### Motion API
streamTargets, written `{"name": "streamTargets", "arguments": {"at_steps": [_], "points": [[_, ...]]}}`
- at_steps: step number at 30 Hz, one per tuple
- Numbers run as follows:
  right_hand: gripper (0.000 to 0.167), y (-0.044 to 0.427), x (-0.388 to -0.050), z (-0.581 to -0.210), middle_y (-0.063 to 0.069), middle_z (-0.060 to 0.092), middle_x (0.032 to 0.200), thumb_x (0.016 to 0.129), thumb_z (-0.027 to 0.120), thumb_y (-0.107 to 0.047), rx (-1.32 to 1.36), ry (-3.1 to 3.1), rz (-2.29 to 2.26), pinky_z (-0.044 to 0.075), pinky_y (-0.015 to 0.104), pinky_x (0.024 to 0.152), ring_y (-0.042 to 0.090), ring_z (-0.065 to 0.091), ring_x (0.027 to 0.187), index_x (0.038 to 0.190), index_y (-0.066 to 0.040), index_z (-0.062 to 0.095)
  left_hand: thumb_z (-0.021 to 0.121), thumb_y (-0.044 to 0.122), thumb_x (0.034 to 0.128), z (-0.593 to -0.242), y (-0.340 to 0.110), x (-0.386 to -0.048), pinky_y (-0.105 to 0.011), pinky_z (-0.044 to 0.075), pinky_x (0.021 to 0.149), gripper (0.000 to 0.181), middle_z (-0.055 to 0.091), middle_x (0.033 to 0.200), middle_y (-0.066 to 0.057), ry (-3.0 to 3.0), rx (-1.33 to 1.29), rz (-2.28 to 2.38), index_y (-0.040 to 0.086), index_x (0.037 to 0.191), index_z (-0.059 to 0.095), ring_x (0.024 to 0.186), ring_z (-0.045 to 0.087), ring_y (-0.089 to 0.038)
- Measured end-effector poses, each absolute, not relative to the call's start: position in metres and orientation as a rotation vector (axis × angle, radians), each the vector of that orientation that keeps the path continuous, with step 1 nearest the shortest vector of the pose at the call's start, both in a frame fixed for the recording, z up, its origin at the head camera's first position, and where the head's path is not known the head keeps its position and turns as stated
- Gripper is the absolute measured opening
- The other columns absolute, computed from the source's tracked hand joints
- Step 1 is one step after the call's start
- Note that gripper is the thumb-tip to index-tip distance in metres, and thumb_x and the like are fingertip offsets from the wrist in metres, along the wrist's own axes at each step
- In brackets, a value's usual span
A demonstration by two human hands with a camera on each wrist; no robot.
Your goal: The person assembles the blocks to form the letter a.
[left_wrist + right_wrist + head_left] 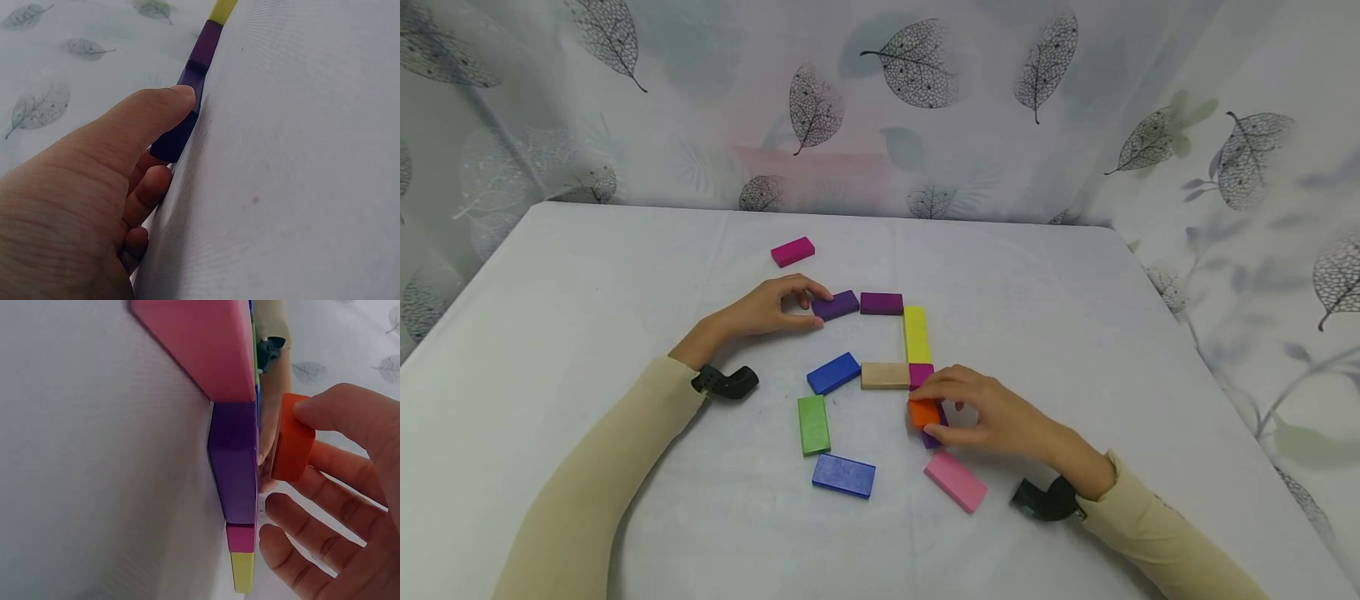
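Note:
My left hand pinches a dark blue-purple block at its left end, thumb on the near side. The block lies on the table, its far end against a plum block. In the left wrist view the thumb presses that block's side. My right hand holds an orange block between thumb and fingers. The orange block is raised above a purple block, apart from it. That purple block lies between a magenta block and a pink block.
A yellow block joins the plum and magenta blocks. A tan block, a blue block, a green block and another blue block lie nearby. One loose magenta block sits farther back on the white table.

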State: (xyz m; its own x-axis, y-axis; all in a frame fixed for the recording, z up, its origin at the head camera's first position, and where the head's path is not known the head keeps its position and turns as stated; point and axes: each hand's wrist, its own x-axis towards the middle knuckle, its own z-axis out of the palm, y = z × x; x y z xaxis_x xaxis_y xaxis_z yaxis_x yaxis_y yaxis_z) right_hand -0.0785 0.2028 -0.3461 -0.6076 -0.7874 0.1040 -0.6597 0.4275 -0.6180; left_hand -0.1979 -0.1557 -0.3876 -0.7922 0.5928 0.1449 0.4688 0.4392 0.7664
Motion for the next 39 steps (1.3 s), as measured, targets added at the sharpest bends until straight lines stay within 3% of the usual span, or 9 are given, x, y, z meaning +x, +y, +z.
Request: {"name": "streamTargets", "arguments": {"at_steps": [3, 10, 39], "points": [[0.038, 0.2016, -0.0768, -0.3475, 0.002, 0.063, 0.118, 0.086, 0.074, -0.016, -1.316, 2.447, -0.925, 0.051, 0.025, 0.074, 0.015, 0.054, 0.103, 0.123, -0.013, 0.065, 0.076, 0.014, 0.0859, -0.3880, -0.1558, -0.1982, -0.034, 0.040, 0.087, 0.041, 0.064, 0.118, -0.006, 2.540, 0.944, 1.283, 0.008, 0.124, 0.063, 0.098, 0.054, -0.021], [0.035, 0.1986, -0.0737, -0.3496, 0.001, 0.062, 0.120, 0.089, 0.072, -0.018, -1.424, 2.373, -0.881, 0.050, 0.033, 0.095, 0.016, 0.055, 0.114, 0.123, -0.012, 0.065, 0.076, 0.014, 0.0858, -0.3867, -0.1556, -0.1994, -0.036, 0.041, 0.088, 0.041, 0.063, 0.119, -0.008, 2.535, 0.954, 1.290, 0.007, 0.124, 0.063, 0.099, 0.054, -0.022], [0.024, 0.1951, -0.0695, -0.3541, -0.002, 0.063, 0.116, 0.089, 0.072, -0.021, -1.528, 2.290, -0.794, 0.049, 0.032, 0.095, 0.014, 0.055, 0.111, 0.113, -0.015, 0.070, 0.076, 0.013, 0.0851, -0.3875, -0.1558, -0.1981, -0.037, 0.041, 0.089, 0.041, 0.064, 0.118, -0.008, 2.525, 0.951, 1.297, 0.007, 0.124, 0.063, 0.098, 0.054, -0.023]]}}
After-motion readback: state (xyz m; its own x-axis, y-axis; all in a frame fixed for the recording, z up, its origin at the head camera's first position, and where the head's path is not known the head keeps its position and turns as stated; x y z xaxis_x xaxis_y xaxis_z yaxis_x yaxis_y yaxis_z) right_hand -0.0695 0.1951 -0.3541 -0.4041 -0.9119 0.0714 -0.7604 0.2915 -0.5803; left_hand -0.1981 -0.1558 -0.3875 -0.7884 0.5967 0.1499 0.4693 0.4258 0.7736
